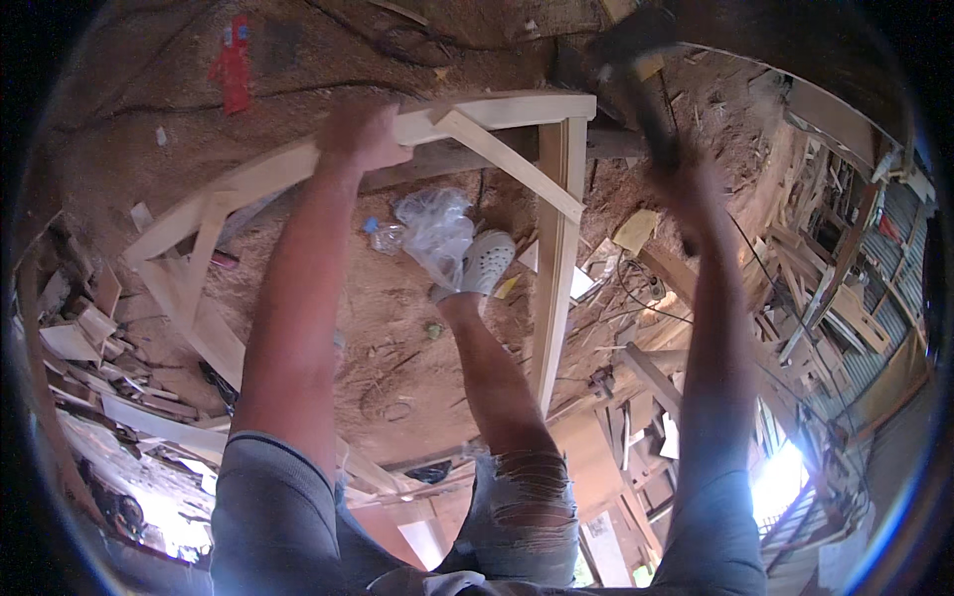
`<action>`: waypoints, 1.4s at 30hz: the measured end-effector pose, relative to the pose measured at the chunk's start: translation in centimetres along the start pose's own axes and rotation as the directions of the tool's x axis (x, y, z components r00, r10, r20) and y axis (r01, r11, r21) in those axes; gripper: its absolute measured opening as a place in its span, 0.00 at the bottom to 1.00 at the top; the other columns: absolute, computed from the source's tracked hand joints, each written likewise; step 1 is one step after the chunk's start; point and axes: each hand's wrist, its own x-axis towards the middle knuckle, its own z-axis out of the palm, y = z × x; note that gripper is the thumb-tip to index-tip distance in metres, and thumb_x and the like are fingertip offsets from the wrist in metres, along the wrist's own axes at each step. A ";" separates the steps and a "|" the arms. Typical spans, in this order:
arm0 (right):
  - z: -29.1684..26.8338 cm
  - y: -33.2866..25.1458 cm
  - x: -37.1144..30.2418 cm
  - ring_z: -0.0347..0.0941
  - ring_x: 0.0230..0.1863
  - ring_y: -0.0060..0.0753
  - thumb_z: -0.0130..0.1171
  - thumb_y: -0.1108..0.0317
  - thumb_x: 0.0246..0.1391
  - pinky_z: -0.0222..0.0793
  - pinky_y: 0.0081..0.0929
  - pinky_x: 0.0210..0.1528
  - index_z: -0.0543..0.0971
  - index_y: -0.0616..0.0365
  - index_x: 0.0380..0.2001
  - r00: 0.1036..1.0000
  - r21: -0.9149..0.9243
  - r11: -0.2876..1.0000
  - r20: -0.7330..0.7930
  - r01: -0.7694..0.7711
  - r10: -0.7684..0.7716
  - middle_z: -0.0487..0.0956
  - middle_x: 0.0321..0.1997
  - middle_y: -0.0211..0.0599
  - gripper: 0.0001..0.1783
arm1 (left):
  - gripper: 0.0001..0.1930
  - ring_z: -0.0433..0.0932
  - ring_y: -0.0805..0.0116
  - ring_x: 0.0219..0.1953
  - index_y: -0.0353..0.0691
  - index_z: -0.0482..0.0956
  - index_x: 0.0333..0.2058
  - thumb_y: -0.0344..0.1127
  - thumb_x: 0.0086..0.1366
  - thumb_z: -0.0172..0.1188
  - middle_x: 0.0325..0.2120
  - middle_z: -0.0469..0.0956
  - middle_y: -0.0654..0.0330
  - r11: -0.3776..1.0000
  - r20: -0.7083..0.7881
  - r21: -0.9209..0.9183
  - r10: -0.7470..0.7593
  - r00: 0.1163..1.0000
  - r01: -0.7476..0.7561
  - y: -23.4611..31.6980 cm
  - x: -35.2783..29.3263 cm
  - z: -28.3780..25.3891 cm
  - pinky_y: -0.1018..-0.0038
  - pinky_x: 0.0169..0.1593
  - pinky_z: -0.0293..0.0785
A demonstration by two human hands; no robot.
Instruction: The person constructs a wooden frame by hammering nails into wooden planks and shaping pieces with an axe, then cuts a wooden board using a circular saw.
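Note:
A pale wooden frame [502,111] stands in front of me, with its top beam running from left to right. Short diagonal braces [512,164] cross its upper corners. My left hand [366,137] is wrapped round the top beam left of its middle. Raised beyond the frame's right corner, my right hand [691,184] grips the handle of a dark hammer [646,94]. The hammer is smeared by motion, and its head [636,38] is apart from the wood. The right post [556,258] reaches down past my foot.
Beneath the frame lie a clear plastic bag [437,228] and my foot in a white clog [489,260], on brown sawdust-covered ground. A red object [232,65] and dark cables lie at the far left. Wood scraps [845,258] pile up at the right, and offcuts [99,338] at the left.

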 end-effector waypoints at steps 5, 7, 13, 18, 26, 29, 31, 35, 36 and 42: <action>-10.2 1.5 12.1 0.83 0.39 0.35 0.67 0.49 0.62 0.78 0.42 0.40 0.80 0.63 0.57 0.972 0.201 0.952 0.002 -0.231 0.236 0.84 0.37 0.45 0.31 | 0.31 0.86 0.46 0.49 0.48 0.87 0.50 0.57 0.48 0.75 0.45 0.87 0.50 0.997 0.121 0.067 -0.051 0.991 0.043 4.0 0.1 -2.6 0.52 0.54 0.84; -10.4 2.6 16.7 0.84 0.42 0.40 0.67 0.48 0.63 0.78 0.46 0.42 0.79 0.61 0.59 0.975 0.212 0.959 -0.074 -0.189 0.208 0.84 0.39 0.48 0.31 | 0.32 0.86 0.47 0.49 0.48 0.87 0.50 0.58 0.48 0.75 0.46 0.87 0.50 0.992 0.139 0.098 -0.096 0.986 0.083 4.0 0.5 -3.6 0.52 0.54 0.84; 0.4 1.9 18.2 0.85 0.46 0.53 0.66 0.50 0.62 0.80 0.50 0.46 0.78 0.59 0.61 0.979 -0.247 0.958 -0.178 -0.143 0.100 0.86 0.42 0.54 0.31 | 0.32 0.86 0.47 0.49 0.48 0.87 0.51 0.56 0.48 0.76 0.46 0.87 0.50 0.983 0.233 0.100 -0.174 0.957 0.154 5.8 0.4 -5.1 0.52 0.54 0.84; 3.8 1.2 17.3 0.81 0.59 0.61 0.66 0.75 0.52 0.81 0.51 0.56 0.73 0.52 0.69 0.758 -0.347 0.897 0.651 0.274 0.020 0.80 0.63 0.55 0.38 | 0.34 0.86 0.47 0.51 0.49 0.85 0.54 0.56 0.48 0.75 0.50 0.86 0.52 0.982 0.290 0.038 -0.190 0.938 0.187 7.0 0.6 -4.9 0.54 0.56 0.84; 1.4 5.8 23.0 0.85 0.52 0.59 0.75 0.69 0.46 0.83 0.50 0.53 0.76 0.59 0.64 0.857 -0.328 0.895 0.504 0.302 -0.105 0.86 0.49 0.56 0.39 | 0.39 0.85 0.45 0.52 0.46 0.82 0.57 0.57 0.45 0.75 0.50 0.86 0.48 0.979 0.306 0.042 -0.204 0.930 0.201 6.7 0.6 -5.1 0.52 0.58 0.81; -0.3 5.2 28.0 0.86 0.50 0.58 0.73 0.64 0.51 0.83 0.53 0.50 0.68 0.59 0.70 0.989 -0.259 0.964 0.147 0.057 -0.019 0.87 0.48 0.55 0.43 | 0.37 0.85 0.46 0.53 0.48 0.83 0.56 0.56 0.47 0.75 0.50 0.86 0.50 0.981 0.263 0.064 -0.194 0.945 0.184 7.8 0.7 -4.5 0.52 0.59 0.82; -0.7 1.0 26.2 0.86 0.49 0.57 0.71 0.63 0.54 0.83 0.53 0.48 0.68 0.58 0.70 0.997 -0.118 0.993 -0.071 -0.010 0.002 0.87 0.49 0.55 0.41 | 0.35 0.85 0.47 0.53 0.49 0.84 0.55 0.56 0.48 0.75 0.50 0.86 0.52 0.971 0.235 0.136 -0.223 0.946 0.195 6.1 0.1 -5.2 0.52 0.59 0.82; 2.4 -1.9 18.2 0.86 0.49 0.58 0.68 0.64 0.57 0.83 0.52 0.49 0.68 0.59 0.70 0.915 -0.189 0.962 0.386 0.199 -0.113 0.86 0.50 0.58 0.39 | 0.36 0.84 0.47 0.54 0.49 0.84 0.55 0.57 0.47 0.75 0.49 0.86 0.52 0.977 0.341 0.103 -0.212 0.916 0.187 5.6 0.4 -5.4 0.53 0.59 0.82; 3.8 -2.1 17.2 0.86 0.49 0.57 0.68 0.65 0.56 0.84 0.52 0.49 0.68 0.59 0.70 0.832 -0.247 0.933 0.549 0.261 -0.087 0.86 0.50 0.59 0.39 | 0.36 0.84 0.48 0.54 0.50 0.84 0.55 0.57 0.47 0.75 0.49 0.86 0.52 0.971 0.399 0.108 -0.238 0.885 0.213 5.9 0.2 -5.5 0.53 0.59 0.82; -0.2 -3.5 18.4 0.87 0.48 0.57 0.68 0.72 0.55 0.84 0.50 0.49 0.70 0.62 0.69 0.701 -0.285 0.897 0.712 0.338 -0.038 0.85 0.50 0.62 0.37 | 0.38 0.84 0.48 0.54 0.51 0.82 0.60 0.57 0.48 0.75 0.51 0.85 0.51 0.969 0.376 0.179 -0.230 0.897 0.173 5.8 -0.3 -5.0 0.53 0.60 0.82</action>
